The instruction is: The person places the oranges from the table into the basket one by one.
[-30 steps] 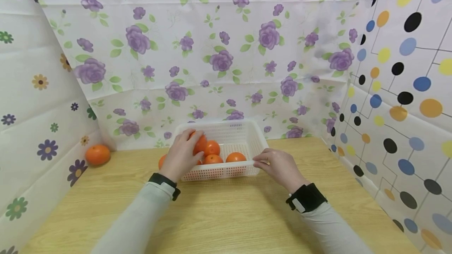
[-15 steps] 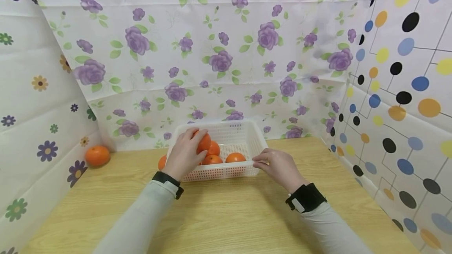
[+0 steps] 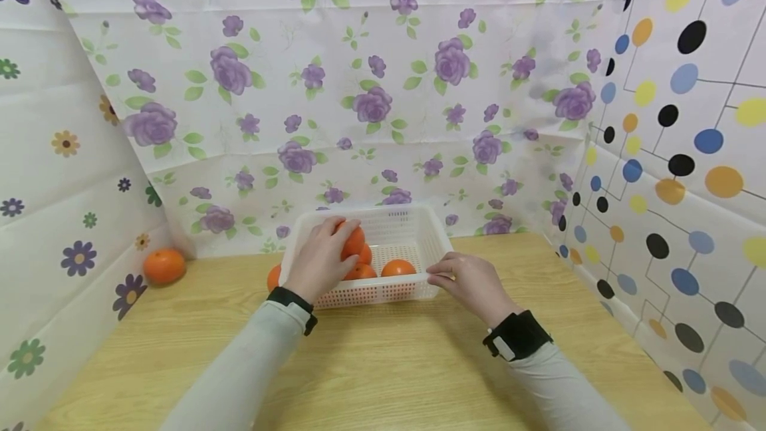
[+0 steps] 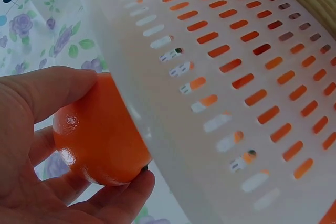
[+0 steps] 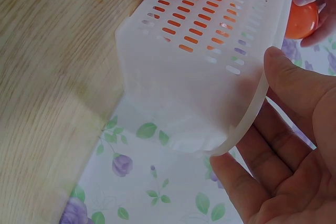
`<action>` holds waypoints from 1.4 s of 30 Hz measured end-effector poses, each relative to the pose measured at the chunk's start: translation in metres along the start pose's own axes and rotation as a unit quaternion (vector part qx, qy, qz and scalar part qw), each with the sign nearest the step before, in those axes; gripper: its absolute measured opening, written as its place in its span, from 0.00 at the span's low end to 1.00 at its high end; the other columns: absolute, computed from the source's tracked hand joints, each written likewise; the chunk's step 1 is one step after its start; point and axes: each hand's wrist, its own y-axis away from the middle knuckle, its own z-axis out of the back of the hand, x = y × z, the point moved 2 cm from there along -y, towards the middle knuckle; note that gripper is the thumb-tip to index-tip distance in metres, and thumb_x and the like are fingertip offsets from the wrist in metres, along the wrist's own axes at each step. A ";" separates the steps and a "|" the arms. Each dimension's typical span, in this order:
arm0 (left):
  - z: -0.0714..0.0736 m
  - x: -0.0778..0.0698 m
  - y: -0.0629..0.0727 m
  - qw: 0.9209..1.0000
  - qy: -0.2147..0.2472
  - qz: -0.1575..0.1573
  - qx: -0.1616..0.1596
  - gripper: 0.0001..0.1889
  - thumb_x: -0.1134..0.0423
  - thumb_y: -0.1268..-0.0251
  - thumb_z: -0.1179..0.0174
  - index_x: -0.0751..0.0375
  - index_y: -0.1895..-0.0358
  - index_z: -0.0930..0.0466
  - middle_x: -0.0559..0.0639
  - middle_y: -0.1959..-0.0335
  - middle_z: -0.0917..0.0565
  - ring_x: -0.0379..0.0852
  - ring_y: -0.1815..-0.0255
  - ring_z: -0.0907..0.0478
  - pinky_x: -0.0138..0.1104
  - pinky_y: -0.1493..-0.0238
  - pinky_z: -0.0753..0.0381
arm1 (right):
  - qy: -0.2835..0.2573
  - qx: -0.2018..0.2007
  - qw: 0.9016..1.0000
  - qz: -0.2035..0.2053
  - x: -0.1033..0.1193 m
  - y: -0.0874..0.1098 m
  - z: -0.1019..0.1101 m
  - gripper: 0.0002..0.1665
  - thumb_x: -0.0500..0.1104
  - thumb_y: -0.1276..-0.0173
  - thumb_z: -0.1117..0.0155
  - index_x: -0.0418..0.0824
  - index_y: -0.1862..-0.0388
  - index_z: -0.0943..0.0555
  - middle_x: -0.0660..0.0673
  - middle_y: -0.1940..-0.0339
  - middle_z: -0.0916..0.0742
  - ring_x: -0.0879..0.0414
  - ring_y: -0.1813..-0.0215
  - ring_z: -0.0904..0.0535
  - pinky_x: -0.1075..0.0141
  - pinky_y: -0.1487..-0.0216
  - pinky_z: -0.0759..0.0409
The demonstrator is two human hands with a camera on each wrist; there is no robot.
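Note:
My left hand grips an orange, thumb on one side and fingers curled round the other. In the head view, this orange is over the left half of a white perforated plastic basket. More oranges lie inside, one nearer the right end and others beneath the held one, partly hidden. At the basket's front right corner, my right hand pinches the rim between thumb and fingers.
One orange sits on the table outside the basket's left end, partly covered by the left hand. Another orange rests by the left wall covering. Floral sheeting rises behind the wooden table; dotted sheeting stands at right.
My left hand has moved a little to the right with the orange, further in over the basket. The right hand stays on the rim, and the basket has not visibly moved.

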 end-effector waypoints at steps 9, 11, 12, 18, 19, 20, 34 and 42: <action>-0.006 -0.008 -0.012 1.000 -0.011 0.007 0.022 0.37 0.60 0.27 0.24 0.51 0.18 0.27 0.63 0.19 0.30 0.66 0.23 0.29 0.58 0.25 0.23 | 0.003 -0.006 1.000 0.009 -0.001 0.001 0.001 0.13 0.48 0.28 0.19 0.44 0.50 0.04 0.53 0.60 0.09 0.63 0.67 0.21 0.63 0.63 0.18; -0.008 -0.010 -0.014 1.000 -0.013 0.003 0.024 0.37 0.60 0.27 0.24 0.51 0.17 0.28 0.63 0.19 0.30 0.65 0.23 0.29 0.58 0.25 0.23 | 0.004 -0.007 1.000 0.010 -0.001 0.001 0.001 0.12 0.48 0.28 0.19 0.44 0.50 0.04 0.53 0.60 0.09 0.64 0.67 0.21 0.64 0.63 0.18; -0.008 -0.010 -0.015 1.000 -0.015 0.002 0.024 0.37 0.59 0.26 0.24 0.51 0.17 0.28 0.63 0.19 0.30 0.65 0.23 0.29 0.57 0.25 0.23 | 0.004 -0.007 1.000 0.011 -0.001 0.001 0.001 0.12 0.48 0.28 0.19 0.44 0.50 0.04 0.53 0.60 0.09 0.64 0.67 0.21 0.64 0.63 0.18; -0.010 -0.014 -0.021 1.000 -0.017 -0.014 0.022 0.36 0.60 0.27 0.25 0.52 0.18 0.27 0.63 0.21 0.28 0.64 0.25 0.27 0.57 0.31 0.18 | 0.004 -0.005 1.000 0.008 -0.001 0.000 0.000 0.12 0.48 0.28 0.19 0.44 0.50 0.04 0.53 0.60 0.09 0.64 0.67 0.21 0.64 0.63 0.18; -0.010 -0.015 -0.022 0.999 -0.018 -0.019 0.021 0.36 0.60 0.27 0.25 0.52 0.18 0.26 0.63 0.21 0.28 0.65 0.26 0.26 0.57 0.32 0.17 | 0.003 -0.005 1.000 0.008 -0.001 0.000 0.000 0.12 0.48 0.28 0.19 0.44 0.50 0.04 0.53 0.60 0.09 0.64 0.66 0.21 0.64 0.63 0.18; -0.011 -0.015 -0.024 0.999 -0.020 -0.024 0.021 0.36 0.60 0.27 0.25 0.53 0.19 0.26 0.64 0.21 0.28 0.65 0.26 0.26 0.57 0.33 0.16 | 0.004 -0.005 1.000 0.008 -0.001 0.000 0.000 0.12 0.48 0.28 0.19 0.45 0.50 0.04 0.53 0.61 0.09 0.64 0.66 0.20 0.64 0.62 0.18; -0.015 -0.021 -0.038 0.999 -0.017 -0.032 0.036 0.34 0.59 0.26 0.25 0.54 0.20 0.25 0.65 0.24 0.26 0.67 0.29 0.24 0.57 0.31 0.18 | 0.004 0.003 1.000 -0.003 -0.002 -0.001 0.000 0.11 0.47 0.27 0.20 0.45 0.50 0.04 0.52 0.58 0.08 0.59 0.59 0.13 0.60 0.56 0.12; -0.021 -0.022 -0.045 0.998 -0.015 -0.006 0.058 0.35 0.57 0.25 0.26 0.52 0.18 0.26 0.63 0.23 0.26 0.66 0.30 0.24 0.59 0.33 0.17 | 0.005 0.002 1.000 0.002 -0.002 -0.001 0.000 0.11 0.48 0.27 0.20 0.45 0.50 0.04 0.51 0.57 0.07 0.56 0.58 0.11 0.58 0.55 0.12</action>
